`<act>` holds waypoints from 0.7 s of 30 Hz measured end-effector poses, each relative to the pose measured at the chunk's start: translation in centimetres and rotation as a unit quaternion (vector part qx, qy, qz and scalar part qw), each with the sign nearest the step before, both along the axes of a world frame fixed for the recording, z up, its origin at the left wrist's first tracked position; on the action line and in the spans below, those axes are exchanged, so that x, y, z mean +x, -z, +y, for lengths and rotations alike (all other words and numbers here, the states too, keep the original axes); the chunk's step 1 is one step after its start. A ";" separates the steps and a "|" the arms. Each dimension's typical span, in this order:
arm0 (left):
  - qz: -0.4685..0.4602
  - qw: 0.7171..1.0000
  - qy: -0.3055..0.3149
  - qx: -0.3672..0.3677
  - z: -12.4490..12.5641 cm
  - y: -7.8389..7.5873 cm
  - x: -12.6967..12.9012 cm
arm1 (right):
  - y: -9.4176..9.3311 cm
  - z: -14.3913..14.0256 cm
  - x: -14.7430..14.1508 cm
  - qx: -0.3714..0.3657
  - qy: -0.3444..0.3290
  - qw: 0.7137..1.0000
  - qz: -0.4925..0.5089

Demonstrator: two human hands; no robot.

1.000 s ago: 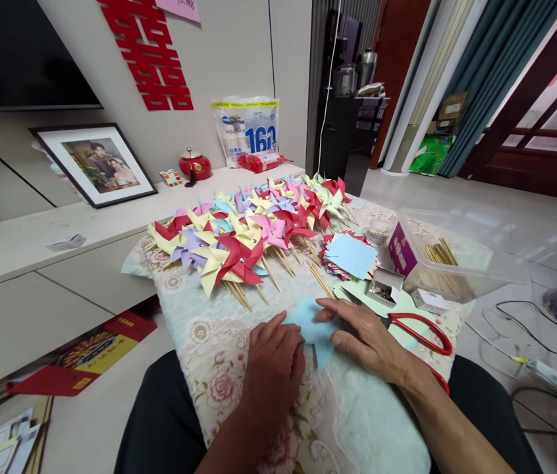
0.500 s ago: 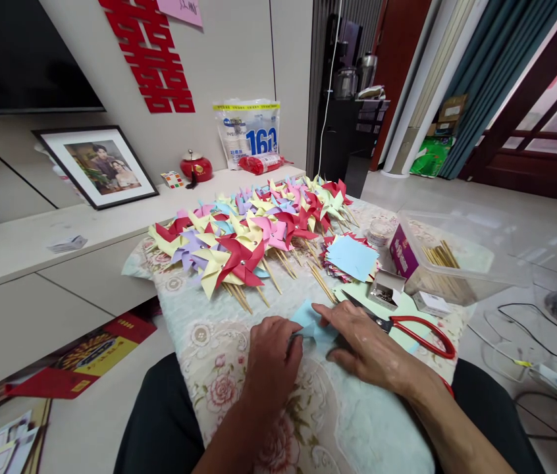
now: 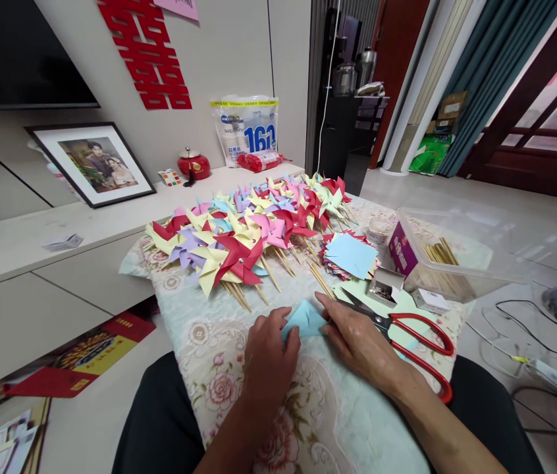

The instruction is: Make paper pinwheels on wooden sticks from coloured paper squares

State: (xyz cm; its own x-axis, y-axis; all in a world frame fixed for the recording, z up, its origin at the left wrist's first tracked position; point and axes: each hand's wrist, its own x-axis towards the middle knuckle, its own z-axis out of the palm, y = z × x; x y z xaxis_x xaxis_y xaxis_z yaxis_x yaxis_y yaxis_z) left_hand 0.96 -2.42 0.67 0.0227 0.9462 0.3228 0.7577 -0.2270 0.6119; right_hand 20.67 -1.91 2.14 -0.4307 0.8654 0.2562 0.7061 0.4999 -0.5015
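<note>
A light-blue piece of paper (image 3: 307, 318), folded into a peaked shape, lies at the near middle of the cloth-covered table. My left hand (image 3: 272, 352) pinches its left side between thumb and fingers. At the paper's right corner, my right hand (image 3: 360, 342) grips with fingers and thumb together. Black-bladed scissors (image 3: 386, 323) with red handles rest beside and partly behind my right hand. Beyond the hands lie several finished paper pinwheels (image 3: 239, 261) on sticks. A stack of coloured paper squares (image 3: 351, 255), blue on top, sits to their right.
Loose sticks (image 3: 321, 280) lie ahead of my right hand. A small open box (image 3: 386, 288) of metal fasteners, a white box (image 3: 431, 301) and a clear plastic bin (image 3: 480, 273) holding sticks stand at the right. Behind is a white cabinet (image 3: 6, 247) with a framed photo (image 3: 98, 164).
The blue paper has gone from loosely bent to a flatter folded peak. My right hand has drawn down beside its right corner, and more of the scissors' lower handle shows.
</note>
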 end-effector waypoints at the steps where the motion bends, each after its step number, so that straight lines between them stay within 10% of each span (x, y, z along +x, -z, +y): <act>1: 0.005 1.000 -0.001 0.004 0.1 0.1 0.0 | 0.1 0.0 -0.1 0.009 0.001 1.000 -0.006; 21: 0.172 0.976 -0.002 0.133 0.0 0.5 0.6 | -0.5 -0.1 -1.0 0.084 0.009 0.992 -0.098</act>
State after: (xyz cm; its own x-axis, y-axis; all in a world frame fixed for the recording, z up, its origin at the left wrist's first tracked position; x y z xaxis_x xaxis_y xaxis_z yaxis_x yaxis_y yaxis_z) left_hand 1.56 -2.38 0.16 0.1691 0.8302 0.5312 0.9088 -0.3398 0.2419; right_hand 19.64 -2.02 2.61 -0.4704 0.8261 0.3103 0.7915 0.5504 -0.2656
